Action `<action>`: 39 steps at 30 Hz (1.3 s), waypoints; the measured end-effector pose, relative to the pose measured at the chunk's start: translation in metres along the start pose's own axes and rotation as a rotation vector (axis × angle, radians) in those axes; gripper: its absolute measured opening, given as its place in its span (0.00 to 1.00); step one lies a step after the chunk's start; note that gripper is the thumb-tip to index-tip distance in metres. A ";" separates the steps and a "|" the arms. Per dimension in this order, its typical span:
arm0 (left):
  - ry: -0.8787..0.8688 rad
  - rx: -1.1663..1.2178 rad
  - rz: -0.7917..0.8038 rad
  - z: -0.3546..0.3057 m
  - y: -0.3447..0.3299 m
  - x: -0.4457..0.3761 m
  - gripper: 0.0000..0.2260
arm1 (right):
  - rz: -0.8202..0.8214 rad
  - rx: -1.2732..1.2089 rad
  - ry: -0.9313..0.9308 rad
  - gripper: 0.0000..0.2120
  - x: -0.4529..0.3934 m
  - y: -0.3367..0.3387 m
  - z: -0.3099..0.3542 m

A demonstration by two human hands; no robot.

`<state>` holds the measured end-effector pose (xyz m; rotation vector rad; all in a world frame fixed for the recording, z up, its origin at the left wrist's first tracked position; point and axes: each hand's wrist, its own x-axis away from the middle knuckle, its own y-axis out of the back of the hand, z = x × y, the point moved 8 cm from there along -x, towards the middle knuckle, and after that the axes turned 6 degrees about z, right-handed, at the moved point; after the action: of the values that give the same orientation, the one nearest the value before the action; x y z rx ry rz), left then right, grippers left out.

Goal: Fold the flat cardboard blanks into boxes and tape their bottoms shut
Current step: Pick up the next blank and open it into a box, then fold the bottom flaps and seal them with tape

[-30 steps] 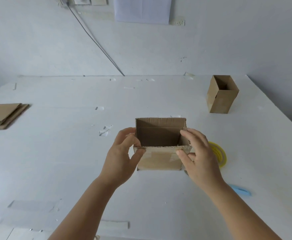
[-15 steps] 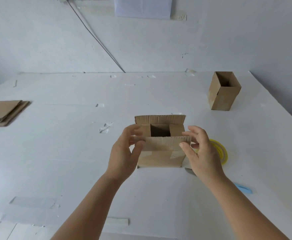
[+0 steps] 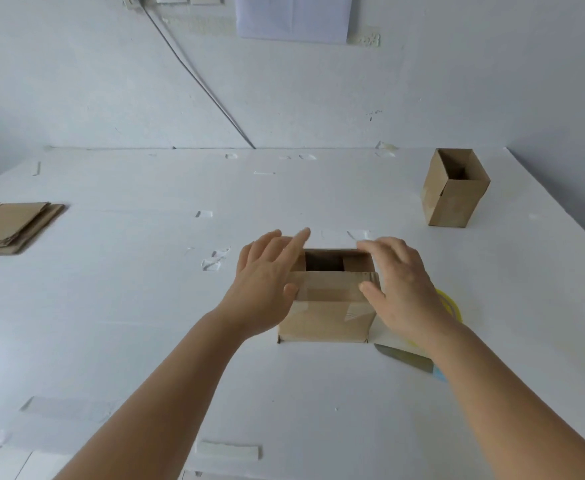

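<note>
In front of me is a white table (image 3: 145, 323). At its left edge lies a stack of flat cardboard blanks (image 3: 10, 226). In the middle, near me, stands a cardboard box (image 3: 325, 317), and a second open box (image 3: 452, 192) stands far at the right. Just right of the near box I see a yellow tape roll (image 3: 452, 304) and a knife with a blue handle (image 3: 405, 358). Small pieces of clear tape (image 3: 215, 259) stick on the surface in many places.

Brown box (image 3: 325, 317) upright on table (flaps half closed).
</note>
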<state>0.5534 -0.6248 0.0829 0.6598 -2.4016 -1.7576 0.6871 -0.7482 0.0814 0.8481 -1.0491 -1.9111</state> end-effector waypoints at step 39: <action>-0.022 -0.136 0.129 -0.029 -0.057 0.001 0.21 | 0.364 0.221 -0.458 0.17 0.061 -0.060 -0.144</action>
<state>0.5781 -0.6649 0.0400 0.4612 -2.2567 -1.8630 0.7584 -0.8317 -0.0457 0.2985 -1.5915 -1.7287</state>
